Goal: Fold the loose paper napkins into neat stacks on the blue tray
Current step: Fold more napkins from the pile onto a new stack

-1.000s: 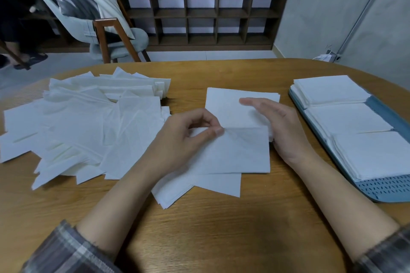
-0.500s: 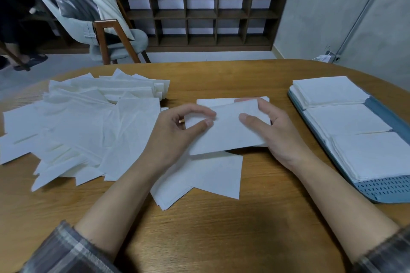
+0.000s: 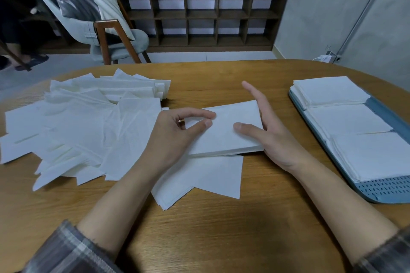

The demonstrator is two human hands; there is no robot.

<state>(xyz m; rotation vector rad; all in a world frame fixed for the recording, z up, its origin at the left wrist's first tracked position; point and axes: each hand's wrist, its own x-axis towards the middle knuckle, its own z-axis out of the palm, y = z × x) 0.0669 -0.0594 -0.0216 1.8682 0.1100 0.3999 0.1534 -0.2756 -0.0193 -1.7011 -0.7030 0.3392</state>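
Left hand (image 3: pixel 175 133) pinches the left end of a folded napkin (image 3: pixel 224 137) at mid-surface (image 3: pixel 221 228); right hand (image 3: pixel 273 137) is open, straight fingers along its right edge. Loose napkins (image 3: pixel 88 122) spread left; the blue tray (image 3: pixel 386 188), far right, carries three stacks (image 3: pixel 348 119).

Bare desk (image 3: pixel 221 80) lies between the loose napkins (image 3: pixel 88 122) (spread wide on the left) and the blue tray (image 3: pixel 381 190); three stacks fill the tray.

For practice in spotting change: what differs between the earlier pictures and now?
The left hand has doubled the napkin over and still pinches its left end. The right hand lifted its fingers off, now straight by the right edge. Loose pile and tray stacks unchanged.
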